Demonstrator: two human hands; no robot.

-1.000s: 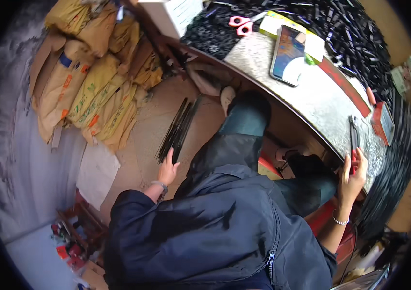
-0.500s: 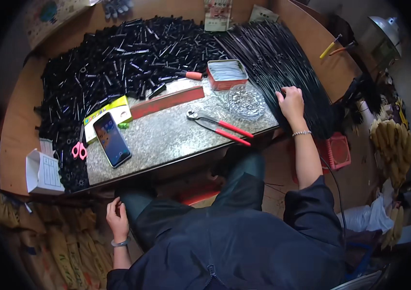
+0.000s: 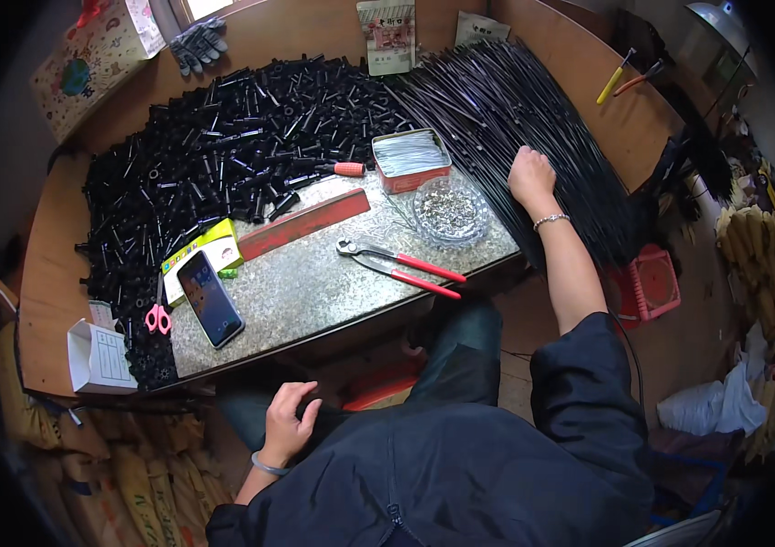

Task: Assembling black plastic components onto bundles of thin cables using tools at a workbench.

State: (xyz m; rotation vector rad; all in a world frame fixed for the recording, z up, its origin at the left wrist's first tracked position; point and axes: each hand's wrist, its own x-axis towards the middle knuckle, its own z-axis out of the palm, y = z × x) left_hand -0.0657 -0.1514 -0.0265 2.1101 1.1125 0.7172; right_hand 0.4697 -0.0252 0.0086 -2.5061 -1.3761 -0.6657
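Note:
My right hand (image 3: 531, 175) reaches out over a big bundle of long thin black rods (image 3: 533, 109) at the right of the table, fingers curled down onto the rods; whether it grips any I cannot tell. My left hand (image 3: 289, 421) rests low on my lap below the table's front edge, fingers loosely apart, holding nothing. Red-handled pliers (image 3: 401, 264) lie on the grey slab (image 3: 314, 283) in front of me, with a glass dish of small metal bits (image 3: 449, 210) and a tin of thin pins (image 3: 411, 157) behind them.
A large heap of short black tubes (image 3: 214, 155) covers the table's left and back. A phone (image 3: 210, 310), pink scissors (image 3: 159, 316), a red bar (image 3: 303, 223), a white box (image 3: 96, 357) and grey gloves (image 3: 200, 41) lie around. Sacks (image 3: 87, 474) stand lower left, a red crate (image 3: 656, 283) right.
The view swung from the floor and sacks on my left back to the table. My right hand stays at the black rods; my left hand came off the floor bundle to my lap.

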